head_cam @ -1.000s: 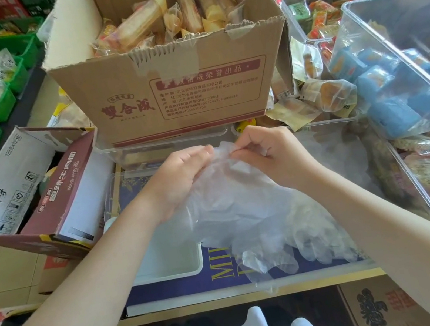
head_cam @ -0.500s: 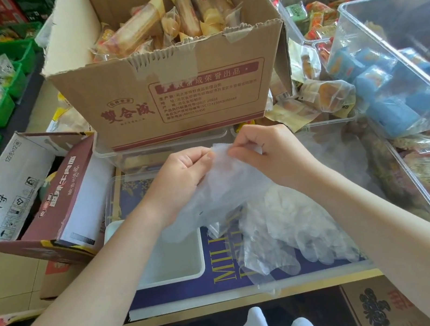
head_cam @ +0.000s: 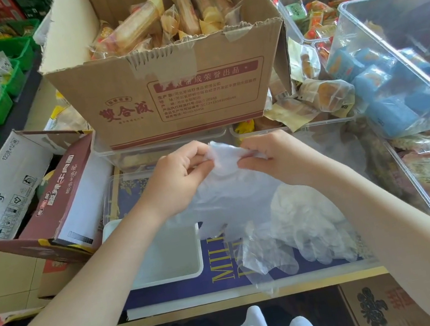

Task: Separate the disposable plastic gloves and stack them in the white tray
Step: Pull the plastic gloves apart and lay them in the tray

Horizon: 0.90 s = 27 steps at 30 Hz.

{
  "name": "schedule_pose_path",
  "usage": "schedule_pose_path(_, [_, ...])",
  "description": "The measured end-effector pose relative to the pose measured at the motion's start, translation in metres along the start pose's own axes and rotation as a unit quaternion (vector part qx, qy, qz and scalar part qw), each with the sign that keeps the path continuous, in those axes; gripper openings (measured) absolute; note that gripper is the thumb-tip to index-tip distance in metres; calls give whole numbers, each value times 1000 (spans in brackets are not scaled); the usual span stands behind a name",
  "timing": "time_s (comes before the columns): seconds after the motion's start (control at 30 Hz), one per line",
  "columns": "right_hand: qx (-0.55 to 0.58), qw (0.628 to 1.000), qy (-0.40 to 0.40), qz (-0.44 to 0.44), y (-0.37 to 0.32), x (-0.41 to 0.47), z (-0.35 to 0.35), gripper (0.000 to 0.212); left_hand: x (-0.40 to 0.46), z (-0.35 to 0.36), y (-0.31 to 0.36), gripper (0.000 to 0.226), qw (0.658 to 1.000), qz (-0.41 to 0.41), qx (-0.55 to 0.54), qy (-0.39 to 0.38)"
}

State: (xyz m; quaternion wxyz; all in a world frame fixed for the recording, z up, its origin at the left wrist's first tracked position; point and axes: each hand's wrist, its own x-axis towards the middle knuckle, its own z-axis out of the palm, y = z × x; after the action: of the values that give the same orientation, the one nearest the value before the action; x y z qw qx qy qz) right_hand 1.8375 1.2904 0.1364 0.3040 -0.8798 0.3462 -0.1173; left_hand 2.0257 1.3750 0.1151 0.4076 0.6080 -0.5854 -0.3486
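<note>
Above the blue book, two hands pinch a bunch of thin plastic gloves.

Both the left hand [head_cam: 179,178] and the right hand [head_cam: 278,158] pinch the top edge of the gloves [head_cam: 245,200], which hang down beside the white tray [head_cam: 170,277]. Behind them stands a cardboard box [head_cam: 181,88] of snacks.

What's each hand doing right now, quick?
Left hand: pinching the cuff edge of the plastic gloves.
Right hand: pinching the same cuff edge from the other side.
</note>
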Motion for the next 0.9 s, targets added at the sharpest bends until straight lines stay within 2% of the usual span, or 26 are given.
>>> schedule_pose_path(0.1, [8,1000,0,7,3,0,2,15,-4,1,-4,9,998,-3,62,-19])
schedule_pose_path(0.2, [42,999,5,6,7,1,1,16,-9,4,-13,34,985,0,164,-58])
schedule_pose_path(0.27, [86,995,8,46,9,2,-1,17,-10,6,-16,36,979,12,196,-58])
schedule_pose_path(0.33, [193,975,33,104,15,1,-2,17,-9,8,-17,34,982,21,184,-46])
schedule_pose_path(0.4, [362,922,39,133,29,-3,-3,17,-8,10,-16,34,988,13,148,-30])
schedule_pose_path(0.43, [457,878,16,138,35,-7,-4,14,-7,10,-17,32,991,-2,129,-24])
schedule_pose_path(0.47, [541,829,-9,145,42,-11,-2,20,-6,11,-17,29,994,-17,107,-20])
schedule_pose_path(0.5, [586,795,-31,157,48,-14,1,37,-6,11,-17,28,996,-34,84,-17])
schedule_pose_path(0.53, [593,786,-44,169,54,-17,7,47,-5,12,-19,31,997,-48,59,-13])
schedule_pose_path(0.57, [580,792,-48,183,56,-19,13,45,-5,13,-20,37,997,-63,34,-9])
schedule_pose_path(0.63, [505,836,-24,211,57,-21,25,19,-4,16,-27,43,996,-93,2,-5])
schedule_pose_path(0.7, [449,862,31,231,56,-20,33,7,-5,20,-33,35,992,-124,-17,-13])
schedule_pose_path(0.77, [413,881,67,220,57,-19,36,3,-6,24,-38,23,986,-161,-36,-36])
schedule_pose_path(0.83, [337,916,79,204,57,-19,37,5,-8,29,-40,18,979,-195,-26,-58])
schedule_pose_path(0.9, [275,938,91,190,59,-18,42,16,-8,35,-42,15,976,-214,-16,-25])
